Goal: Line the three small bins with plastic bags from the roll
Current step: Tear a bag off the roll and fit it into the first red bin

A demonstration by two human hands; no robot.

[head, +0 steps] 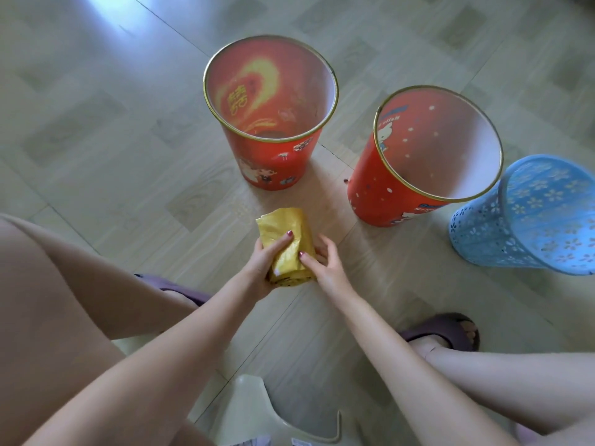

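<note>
- Your left hand (262, 263) and right hand (325, 263) are both clamped on the yellow plastic bag roll (286, 244), held just above the floor (112, 123), near the bins.
- Yank hard w/ a loose grip & the roll could unspool or a bag tear crooked.
- Three bins stand unlined: red paper bin w/ gold rim (273, 162), red cartoon-cat bin (383, 194), blue perforated plastic bin (515, 233); they look light, a snagged bag may tip one.

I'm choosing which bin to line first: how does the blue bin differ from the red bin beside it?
The blue bin has perforated, flower-patterned walls; the red bin has solid printed walls. The red bin carries a gold rim band; the blue bin's rim is plain. Both stand on the floor, unlined.
</note>
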